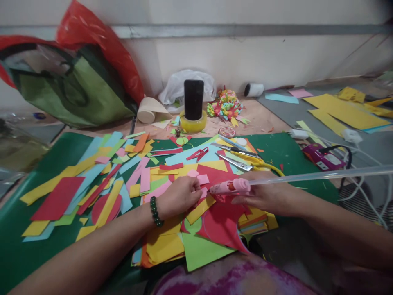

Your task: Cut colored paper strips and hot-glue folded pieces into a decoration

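My right hand (267, 192) is wrapped round a pink glue gun (229, 187), and a long clear glue stick (319, 175) runs out of its back to the right. The gun's nozzle points left, close to the fingers of my left hand (181, 196). That hand, with a dark green bead bracelet (156, 211) on its wrist, pinches a small pink paper piece (202, 179); its fingertips are partly hidden. Beneath both hands lie a cut red sheet (221, 221), a yellow strip (200, 209) and a light green sheet (205, 250).
Scissors (236, 162) and a box cutter (238, 151) lie beyond my right hand. Paper strips (73, 168) cover the green mat (18, 246) at left. A phone (193, 99) stands in a yellow tape roll (193, 123). Cables (365, 184) and a purple box (325, 159) are at right.
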The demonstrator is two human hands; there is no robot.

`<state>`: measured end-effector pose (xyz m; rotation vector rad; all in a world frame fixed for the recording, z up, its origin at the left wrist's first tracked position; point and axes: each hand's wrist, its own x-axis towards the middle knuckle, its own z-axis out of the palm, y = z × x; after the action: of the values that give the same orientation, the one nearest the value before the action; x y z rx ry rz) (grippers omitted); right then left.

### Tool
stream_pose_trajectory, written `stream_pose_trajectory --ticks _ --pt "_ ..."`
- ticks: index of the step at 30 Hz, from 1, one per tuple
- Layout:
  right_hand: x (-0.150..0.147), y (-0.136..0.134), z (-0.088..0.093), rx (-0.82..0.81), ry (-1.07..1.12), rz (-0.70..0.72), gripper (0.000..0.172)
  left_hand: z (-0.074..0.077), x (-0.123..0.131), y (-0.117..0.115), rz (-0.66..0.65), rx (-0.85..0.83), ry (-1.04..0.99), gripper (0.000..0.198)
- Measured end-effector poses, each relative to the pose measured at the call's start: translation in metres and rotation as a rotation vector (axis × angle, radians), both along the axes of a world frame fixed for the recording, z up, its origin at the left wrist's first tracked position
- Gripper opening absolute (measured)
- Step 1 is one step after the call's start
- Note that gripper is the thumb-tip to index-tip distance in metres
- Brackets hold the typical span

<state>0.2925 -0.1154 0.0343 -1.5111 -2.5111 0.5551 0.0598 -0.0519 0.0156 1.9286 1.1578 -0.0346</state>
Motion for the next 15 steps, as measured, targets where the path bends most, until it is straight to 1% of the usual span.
stream_pose_trajectory --ticks 4,6,12,15 --pt "-0.0009 0.0006 0.0011 -0.013 -0.023 -0.022 0.032 -0.0003 -0.0004 -0.0006 0.003 -0.003 -0.012 0.021" --pt "-0.0023 0.0021 0.0014 -0.001 -0.032 -0.042 0.033 0.0001 -0.0005 -0.0010 0.005 -0.006 -0.025 0.020" --pt "-0.0028 0.0022 0.0045 -0.032 -0.026 0.000 0.030 -0.0002 -0.0008 -0.0004 -0.008 -0.010 -0.020 0.022" --pt "-0.0031 0.0023 0.0033 -0.004 -0.016 -0.013 0.032 -0.0001 -0.0008 -0.0008 0.000 -0.019 -0.028 0.022"
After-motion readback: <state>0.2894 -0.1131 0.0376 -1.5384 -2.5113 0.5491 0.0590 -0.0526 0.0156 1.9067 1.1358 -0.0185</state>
